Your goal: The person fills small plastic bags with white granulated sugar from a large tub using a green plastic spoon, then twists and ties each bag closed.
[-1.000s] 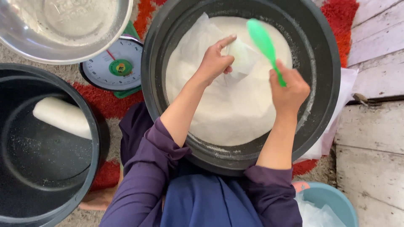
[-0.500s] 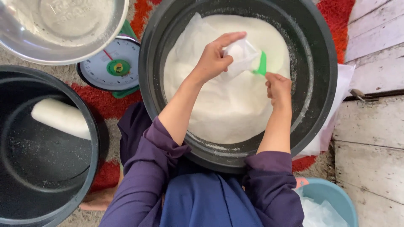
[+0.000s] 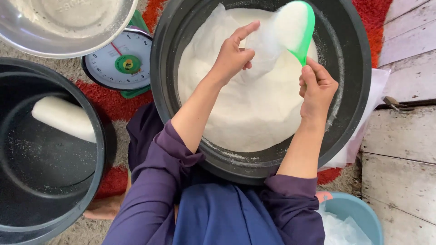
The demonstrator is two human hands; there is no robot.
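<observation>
Scooping: right hand [image 3: 318, 88] fingers closed on the green scoop [image 3: 302, 34], heaped with white powder.
Bag: left hand [image 3: 234, 54] pinches open a small clear bag [image 3: 263, 43] at the scoop's lip, over the black tub [image 3: 354, 68].
Done: one filled bag [image 3: 63, 118] lies in the neighbouring tub [image 3: 27, 190].
Left: powder mound [image 3: 254, 109] still large.

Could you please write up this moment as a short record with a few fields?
Setting: person seated on a rug beside wooden boards
Left hand: holds open a clear bag over the tub
Right hand: grips a green scoop heaped with white powder, at the bag's mouth
Tub: large, dark, with a mound of white powder
Left side: second dark tub holding one filled white bag
Top left: metal bowl, dial scale
Bottom right: blue bucket
</observation>
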